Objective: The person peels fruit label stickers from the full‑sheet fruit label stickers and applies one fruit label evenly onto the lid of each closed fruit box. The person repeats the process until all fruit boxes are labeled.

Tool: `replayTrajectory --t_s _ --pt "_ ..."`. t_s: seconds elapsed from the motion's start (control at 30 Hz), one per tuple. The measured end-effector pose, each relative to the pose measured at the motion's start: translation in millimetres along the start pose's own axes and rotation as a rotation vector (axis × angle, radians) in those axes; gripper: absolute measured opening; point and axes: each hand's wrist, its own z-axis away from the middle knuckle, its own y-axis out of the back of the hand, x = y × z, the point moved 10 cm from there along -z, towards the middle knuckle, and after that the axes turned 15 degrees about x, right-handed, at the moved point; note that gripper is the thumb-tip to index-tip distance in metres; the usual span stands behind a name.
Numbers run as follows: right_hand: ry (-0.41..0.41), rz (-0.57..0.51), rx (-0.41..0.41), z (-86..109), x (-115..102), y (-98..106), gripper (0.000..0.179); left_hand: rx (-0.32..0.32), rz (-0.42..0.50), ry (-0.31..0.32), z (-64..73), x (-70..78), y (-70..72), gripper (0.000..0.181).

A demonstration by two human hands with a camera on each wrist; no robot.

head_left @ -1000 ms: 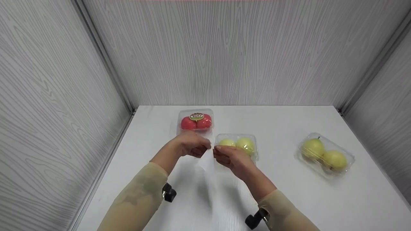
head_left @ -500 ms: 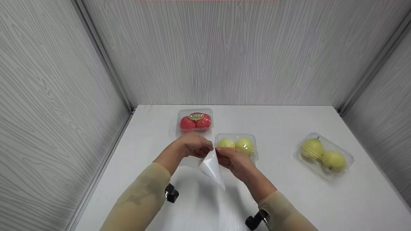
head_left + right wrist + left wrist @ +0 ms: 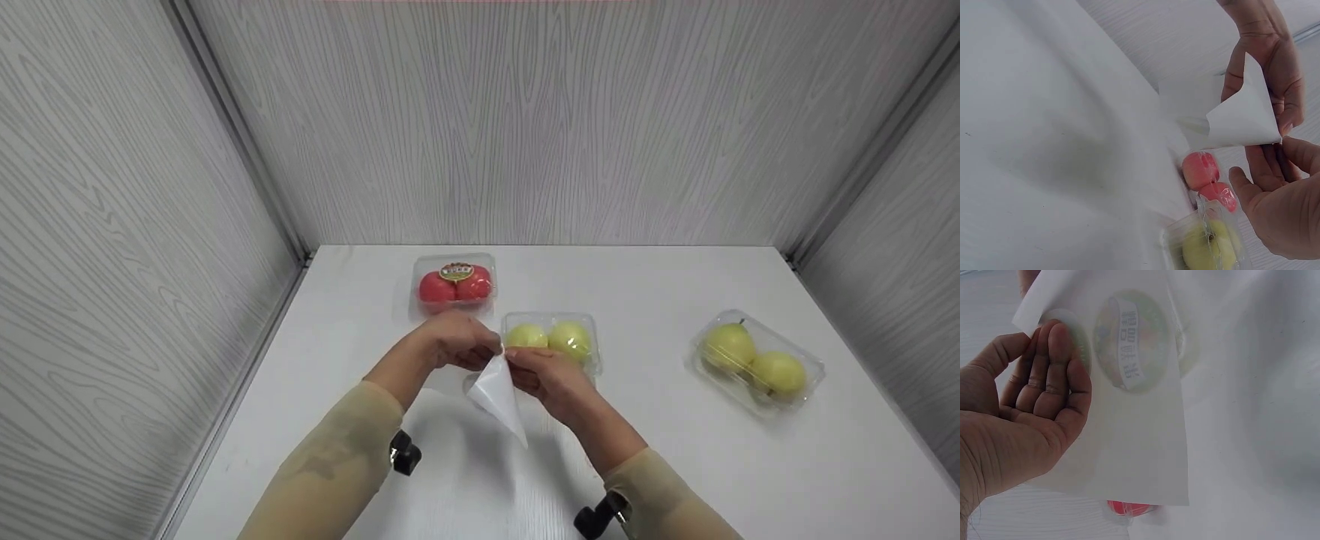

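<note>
My left hand (image 3: 457, 341) pinches a corner of a white sticker sheet (image 3: 499, 397) between thumb and fingers, above the table. In the left wrist view, oval labels (image 3: 1131, 340) with printed characters show through the back of the sheet. The right hand (image 3: 551, 375) meets it at the same corner, thumb and fingertip pinching the edge; the right wrist view shows these fingertips (image 3: 1292, 147) close against the left hand's. The sheet hangs folded into a cone. Whether a label is lifting off is hidden. Just beyond the hands is a clear box of yellow-green fruit (image 3: 570, 341), partly covered by the right hand.
A clear box of red fruit (image 3: 456, 285) bearing an oval label stands behind the left hand. Farther right, another clear box with two yellow-green pears (image 3: 756, 361) lies at an angle on the white table (image 3: 652, 442). Grey wood-grain panels (image 3: 540, 127) enclose the back and sides.
The sheet has swung from nearly edge-on to showing a folded white face, its tip shifted right. Both hands have moved very slightly, staying together at the corner. The boxes have not moved.
</note>
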Motion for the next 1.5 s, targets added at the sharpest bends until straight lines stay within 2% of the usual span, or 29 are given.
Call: replayTrajectory --t_s 0.3,0.5,0.67,0.87,1.1,1.5 --pt "-0.007 -0.001 0.025 0.3 3 3 0.029 -0.003 -0.013 -0.014 0.5 -0.2 -1.5 0.013" --pt "0.001 -0.006 0.001 1.9 3 2 0.032 -0.031 0.006 -0.011 0.5 -0.2 -5.9 0.011" --pt "-0.01 -0.014 0.025 0.4 3 3 0.031 -0.045 -0.006 -0.011 0.9 1.4 -7.3 0.012" --pt "-0.033 -0.042 0.053 -1.3 4 6 0.03 -0.04 -0.017 -0.001 2.4 1.4 -3.0 0.015" --pt "-0.067 -0.105 0.132 -3.2 4 17 0.01 -0.027 -0.02 -0.002 4.2 1.7 4.9 0.016" --pt "-0.071 -0.12 0.138 -2.8 2 25 0.014 -0.029 -0.014 0.017 6.0 -7.0 11.5 0.013"
